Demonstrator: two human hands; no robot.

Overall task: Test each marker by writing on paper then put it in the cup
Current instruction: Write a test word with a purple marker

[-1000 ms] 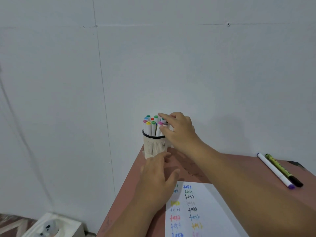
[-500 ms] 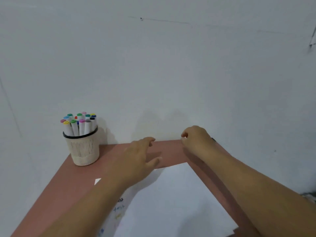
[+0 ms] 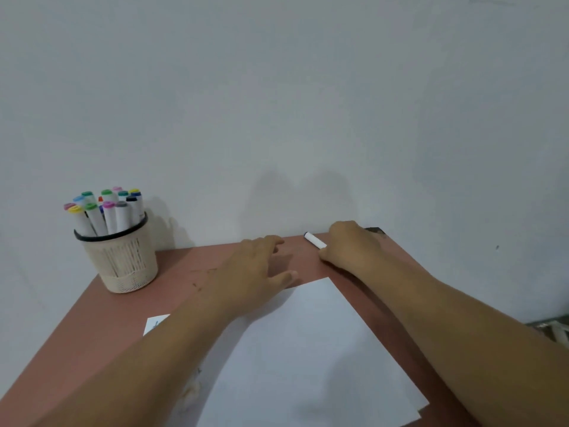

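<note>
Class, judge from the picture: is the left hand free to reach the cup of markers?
Probably yes. The left hand is open and holds nothing, and only bare table lies between it and the cup.

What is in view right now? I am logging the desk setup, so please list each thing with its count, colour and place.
cup: one, cream with a black rim, far left corner of the table.
markers in the cup: about a dozen, white bodies with mixed coloured caps, standing upright.
white marker: one, at the table's far edge, its end showing from the right hand.
paper: white sheets, middle of the table; one corner shows left of the left forearm.
table: one, reddish brown, against a pale wall.
left hand: fingers spread, over the table.
right hand: grips the white marker.
</note>
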